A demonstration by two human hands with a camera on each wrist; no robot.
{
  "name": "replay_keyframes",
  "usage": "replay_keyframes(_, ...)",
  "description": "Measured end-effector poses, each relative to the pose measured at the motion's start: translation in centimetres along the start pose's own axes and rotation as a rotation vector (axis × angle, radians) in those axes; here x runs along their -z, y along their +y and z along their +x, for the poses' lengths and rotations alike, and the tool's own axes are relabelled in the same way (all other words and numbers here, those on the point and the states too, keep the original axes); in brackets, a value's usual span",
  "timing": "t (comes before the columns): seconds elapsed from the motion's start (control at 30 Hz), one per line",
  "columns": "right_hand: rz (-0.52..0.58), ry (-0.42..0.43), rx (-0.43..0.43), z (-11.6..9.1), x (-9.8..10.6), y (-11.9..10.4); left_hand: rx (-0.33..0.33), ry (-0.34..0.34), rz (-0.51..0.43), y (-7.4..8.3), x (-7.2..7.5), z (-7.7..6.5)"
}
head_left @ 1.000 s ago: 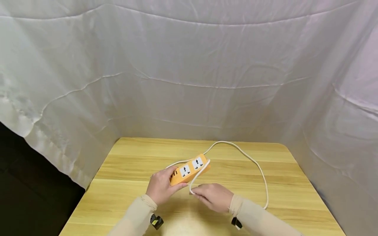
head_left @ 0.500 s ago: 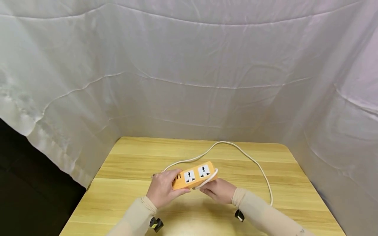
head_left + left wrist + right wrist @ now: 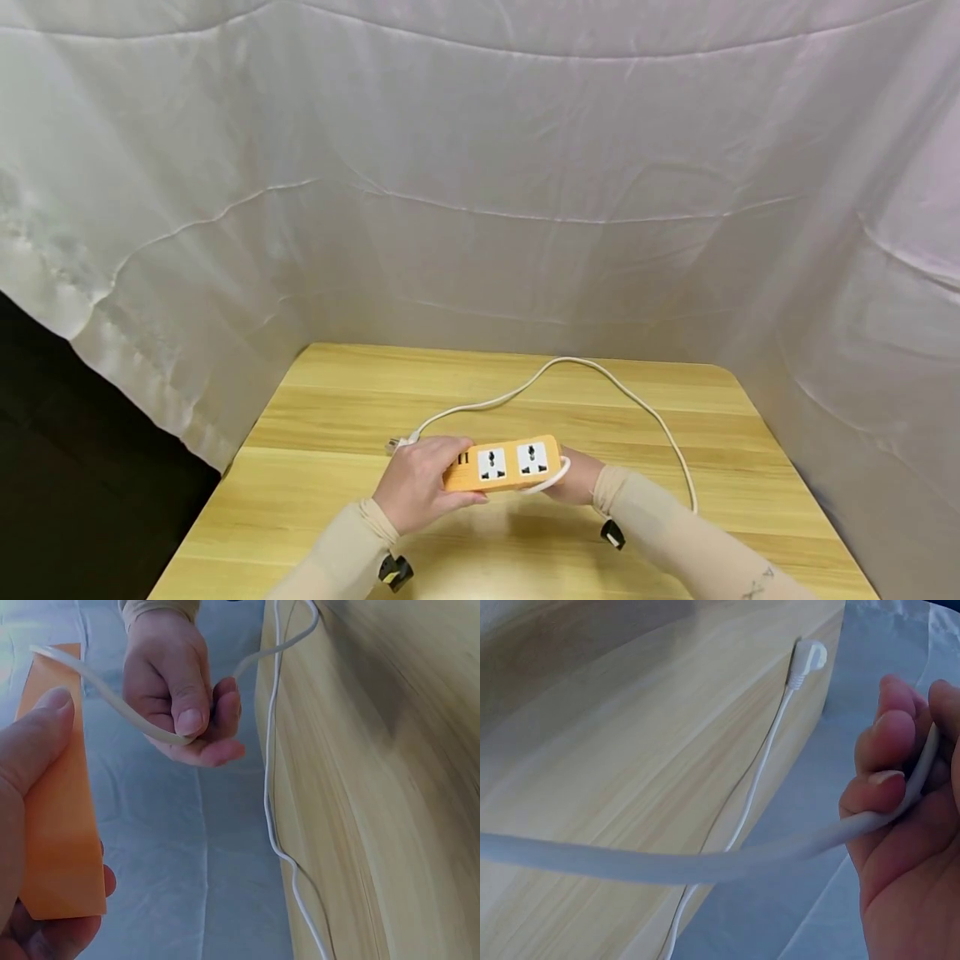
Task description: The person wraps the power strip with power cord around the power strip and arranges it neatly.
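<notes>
- Left fingers (image 3: 56, 941): closed around a rectangular orange power strip (image 3: 512, 465) of smooth, apparently hard plastic, thumb along one face, fingertips beneath.
- Right fingers (image 3: 886, 741): curled with the thumb around a round white sheathed cord (image 3: 105, 690), a short bend running from there to the strip's right-hand end.
- Hands: left hand (image 3: 422, 485) at the strip's left end; right hand (image 3: 581, 479) partly hidden behind its right end.
- Location: strip held above the worktop (image 3: 322, 400), its socket face visible to the head camera.
- Handling, as judged: strip rigid, light to moderate in weight, somewhat slick, not fragile under ordinary care. Best hold is across the body's long sides, off the square white sockets (image 3: 492, 464) and the narrow dark slots (image 3: 463, 457).
- Handling, cord: judged flexible but springy, likely to uncurl if loosely held; best pinched along its length, without a sharp bend at the strip.
- Beyond: remaining cord loops over the worktop to a white moulded plug (image 3: 808, 664), lying just past the left hand.
- Markings: no brand or label legible on strip, cord or plug. Small dark marks (image 3: 759, 582) on the right sleeve (image 3: 675, 533) cannot be read reliably.
</notes>
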State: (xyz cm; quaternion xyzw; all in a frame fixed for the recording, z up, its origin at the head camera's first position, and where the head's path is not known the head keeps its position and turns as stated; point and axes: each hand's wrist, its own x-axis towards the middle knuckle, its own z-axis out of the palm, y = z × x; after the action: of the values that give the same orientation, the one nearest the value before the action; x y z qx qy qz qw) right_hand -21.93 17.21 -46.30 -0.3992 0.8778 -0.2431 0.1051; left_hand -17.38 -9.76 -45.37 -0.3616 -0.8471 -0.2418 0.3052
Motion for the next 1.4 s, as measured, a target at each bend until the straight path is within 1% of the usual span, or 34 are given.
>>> replay_keyframes(0.1,0.089,-0.012,-0.029,0.0,0.2,0.4,-0.021,-0.021,-0.003,0.1,0.0,0.1)
replay_keyframes(0.13,0.107,-0.022,-0.008,0.2,0.3,0.6,-0.024,-0.033,-0.006,0.2,0.0,0.1)
replay_keyframes(0.17,0.128,-0.035,0.022,0.4,0.3,0.9,-0.032,-0.041,-0.005,0.2,0.0,0.1)
replay_keyframes(0.23,0.133,-0.052,0.105,0.9,0.4,1.3,-0.04,-0.06,-0.01,0.3,0.0,0.0)
replay_keyframes(0.33,0.08,-0.076,0.272,1.9,0.4,1.9,-0.051,-0.079,-0.01,0.3,-0.2,-0.1)
replay_keyframes(0.4,0.012,-0.076,0.312,2.2,0.5,2.1,-0.054,-0.089,-0.013,0.3,-0.3,-0.2)
replay_keyframes(0.47,-0.031,-0.092,0.313,2.4,0.5,2.3,-0.054,-0.1,-0.01,0.2,-0.4,-0.4)
replay_keyframes(0.53,-0.033,-0.103,0.278,2.5,0.7,2.5,-0.056,-0.111,-0.011,0.2,-0.5,-0.5)
replay_keyframes(0.63,-0.055,-0.084,0.251,2.7,0.9,2.8,-0.071,-0.125,-0.005,0.2,-0.7,-0.7)
replay_keyframes(0.73,-0.1,-0.06,0.261,3.0,1.2,3.0,-0.085,-0.138,-0.005,0.2,-0.8,-0.9)
replay_keyframes(0.8,-0.129,-0.062,0.28,3.1,1.3,3.1,-0.09,-0.154,0.004,0.2,-0.9,-1.0)
replay_keyframes(0.9,-0.145,-0.067,0.295,3.4,1.4,3.0,-0.089,-0.204,0.023,0.2,-1.0,-1.0)
replay_keyframes(1.0,-0.157,-0.05,0.309,3.6,1.5,3.0,-0.087,-0.261,0.049,0.3,-1.1,-1.0)
replay_keyframes(1.13,-0.188,-0.032,0.328,3.8,1.7,3.0,-0.079,-0.306,0.074,0.2,-1.5,-1.1)
replay_keyframes(1.4,-0.227,-0.054,0.263,4.3,2.0,2.6,-0.049,-0.377,0.131,-0.1,-2.0,-1.3)
